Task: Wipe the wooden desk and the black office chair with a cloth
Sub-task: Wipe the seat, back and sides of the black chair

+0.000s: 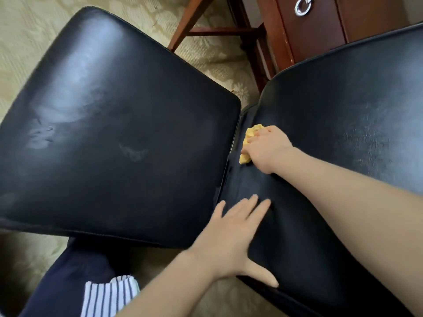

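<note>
The black office chair fills the view: its seat cushion [109, 138] on the left, its backrest [343, 115] on the right. My right hand [265, 148] holds a crumpled yellow cloth [249, 140] against the lower backrest, close to the gap between backrest and seat. My left hand [233, 234] lies flat with fingers spread on the backrest's near edge, thumb out to the right. The dark red wooden desk [313, 30] stands behind the chair at the top right.
A silver ring pull [303, 5] hangs on the desk's drawer front. Wooden desk legs and a crossbar [219, 30] stand on pale patterned carpet [32, 37]. My dark trouser leg [75, 271] and striped hem show at the bottom left.
</note>
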Demonstrator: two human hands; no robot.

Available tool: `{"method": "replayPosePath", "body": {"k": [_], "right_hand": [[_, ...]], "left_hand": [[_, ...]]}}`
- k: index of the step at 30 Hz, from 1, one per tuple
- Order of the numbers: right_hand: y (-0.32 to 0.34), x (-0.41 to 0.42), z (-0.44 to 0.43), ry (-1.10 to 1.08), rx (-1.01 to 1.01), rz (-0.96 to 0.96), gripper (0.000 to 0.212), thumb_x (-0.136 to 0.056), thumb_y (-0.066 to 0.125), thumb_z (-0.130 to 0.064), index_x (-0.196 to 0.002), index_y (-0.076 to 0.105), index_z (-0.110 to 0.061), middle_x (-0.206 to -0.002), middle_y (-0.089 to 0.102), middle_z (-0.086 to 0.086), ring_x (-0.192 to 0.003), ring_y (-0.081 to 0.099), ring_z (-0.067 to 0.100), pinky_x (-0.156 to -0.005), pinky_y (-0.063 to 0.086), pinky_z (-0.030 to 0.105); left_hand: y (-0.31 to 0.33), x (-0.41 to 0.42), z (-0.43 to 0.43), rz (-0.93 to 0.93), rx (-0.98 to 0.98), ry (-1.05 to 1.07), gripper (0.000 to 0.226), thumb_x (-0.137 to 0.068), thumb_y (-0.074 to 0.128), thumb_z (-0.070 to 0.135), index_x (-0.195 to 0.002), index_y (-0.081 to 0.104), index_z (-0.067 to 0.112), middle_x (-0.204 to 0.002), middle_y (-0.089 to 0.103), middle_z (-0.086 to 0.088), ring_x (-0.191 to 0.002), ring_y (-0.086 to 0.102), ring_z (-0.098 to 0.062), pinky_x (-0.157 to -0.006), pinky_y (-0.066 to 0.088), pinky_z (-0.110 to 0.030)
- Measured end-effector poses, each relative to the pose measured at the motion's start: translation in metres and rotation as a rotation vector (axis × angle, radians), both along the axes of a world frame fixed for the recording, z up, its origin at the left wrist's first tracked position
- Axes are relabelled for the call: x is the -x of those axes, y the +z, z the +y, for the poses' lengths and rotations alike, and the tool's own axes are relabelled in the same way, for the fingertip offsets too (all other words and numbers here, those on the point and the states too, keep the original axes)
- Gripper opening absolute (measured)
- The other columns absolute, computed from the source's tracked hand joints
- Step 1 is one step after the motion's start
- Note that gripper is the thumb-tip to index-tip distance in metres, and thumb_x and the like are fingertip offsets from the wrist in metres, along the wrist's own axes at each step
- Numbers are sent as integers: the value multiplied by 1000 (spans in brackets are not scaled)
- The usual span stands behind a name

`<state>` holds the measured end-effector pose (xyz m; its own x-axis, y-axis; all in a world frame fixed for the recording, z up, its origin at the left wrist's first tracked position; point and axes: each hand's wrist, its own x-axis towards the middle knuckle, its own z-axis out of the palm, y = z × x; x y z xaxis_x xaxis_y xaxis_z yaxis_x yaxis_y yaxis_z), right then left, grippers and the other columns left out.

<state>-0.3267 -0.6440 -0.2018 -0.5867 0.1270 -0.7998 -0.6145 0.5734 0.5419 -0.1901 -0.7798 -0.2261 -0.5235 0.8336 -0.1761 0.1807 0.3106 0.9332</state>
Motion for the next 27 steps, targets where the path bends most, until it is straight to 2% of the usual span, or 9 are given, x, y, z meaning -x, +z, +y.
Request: {"method": "replayPosePath", "body": {"k": [3, 6, 10, 17, 20, 24, 27], "right_hand": [[-4, -35, -14, -27, 17, -35, 31, -91, 49, -21, -120, 56, -30, -123, 52, -3, -120, 43, 21, -95, 30, 33], [-7, -77, -30, 3, 40, -74, 28, -92, 49, -24, -119, 56, -27, -123, 54, -2, -118, 44, 22, -91, 30, 33], [9, -134, -49, 47, 127, -71, 30, -96, 44, -30, -123, 55, -26, -127, 52, 1, -120, 43, 24, -91, 30, 35], [74, -203, -62, -8, 419, -52, 32, -99, 39, -22, -124, 55, -31, -125, 51, -2, -121, 40, 24, -96, 32, 37], [97, -198, -52, -92, 474, 41, 31, -97, 39, -20, -122, 51, -33, -125, 50, -8, -124, 39, 19, -99, 29, 34], [117, -144, -25, -150, 409, 301, 29, -100, 33, -24, -118, 53, -33, -125, 48, -11, -125, 37, 11, -95, 23, 23], [118, -88, -4, -186, 322, 438, 31, -96, 38, -10, -113, 60, -25, -121, 49, -6, -120, 39, 14, -88, 27, 22]], "left_hand": [[-14, -11, -16, 34, 197, -42, 117, -69, 67, 64, -150, -8, 24, -159, -6, 3, -145, -5, -9, -115, -6, -43], [-23, -23, -29, 18, 302, -2, 101, -81, 64, 48, -151, -5, 25, -159, -2, 2, -146, 0, -12, -116, 2, -43], [-18, -46, -42, 18, 356, 42, 77, -91, 54, 37, -151, 8, 26, -159, 7, 2, -145, 10, -14, -117, 12, -42], [4, -50, -56, 3, 344, 111, 61, -96, 46, 29, -150, 17, 25, -158, 13, 2, -144, 16, -15, -115, 18, -40], [6, -34, -53, -23, 298, 117, 61, -96, 45, 27, -150, 17, 25, -158, 14, 3, -144, 16, -14, -116, 18, -40], [6, -3, -45, -18, 251, 88, 64, -96, 49, 30, -150, 15, 23, -158, 14, 3, -145, 14, -14, -116, 18, -40], [3, 22, -47, -25, 259, 101, 64, -96, 49, 29, -150, 17, 22, -158, 14, 2, -145, 13, -14, -116, 18, -40]]}}
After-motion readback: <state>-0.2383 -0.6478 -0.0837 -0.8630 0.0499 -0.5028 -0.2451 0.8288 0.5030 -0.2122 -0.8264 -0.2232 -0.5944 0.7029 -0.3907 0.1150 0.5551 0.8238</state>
